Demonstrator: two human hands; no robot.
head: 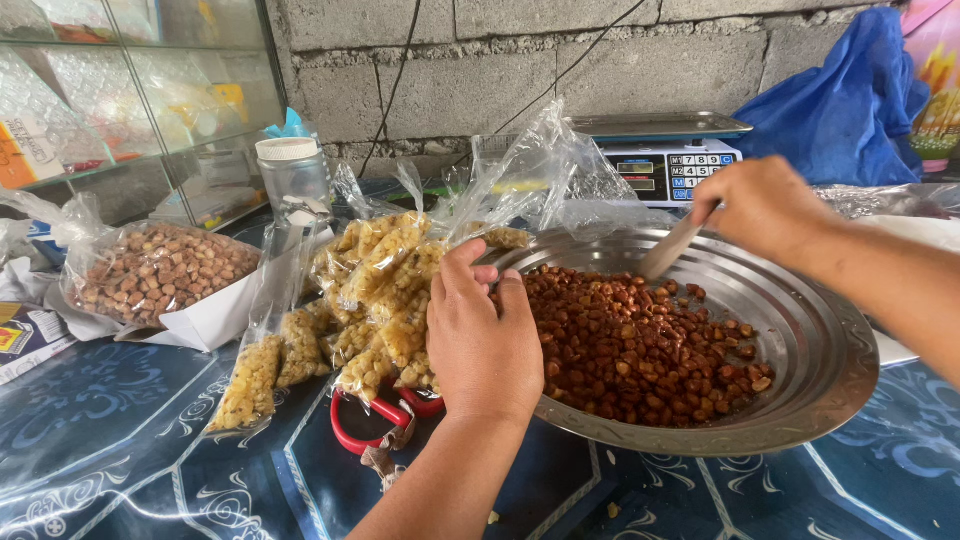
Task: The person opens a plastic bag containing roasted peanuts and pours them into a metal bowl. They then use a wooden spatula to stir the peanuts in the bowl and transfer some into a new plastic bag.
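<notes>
Fingers point(470, 275) of the left hand point(485, 345) curl shut over the near rim of the round metal tray point(820, 340), which sits on the blue patterned worktop point(120, 440). Right hand point(765, 205) fingers clamped on a flat wooden spatula point(672, 247), its tip down among the red-brown roasted kernels point(640, 350) heaped in the tray. Clear bags of yellow kernels point(375, 300) lie just left of the tray, red-handled scissors point(375, 420) beneath them, digital scale point(665, 160) behind.

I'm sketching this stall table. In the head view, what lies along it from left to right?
Bag of brown nuts → small packets of yellow snack → left hand → metal tray of red-brown nuts, right hand above it holding a flat stick.
</notes>
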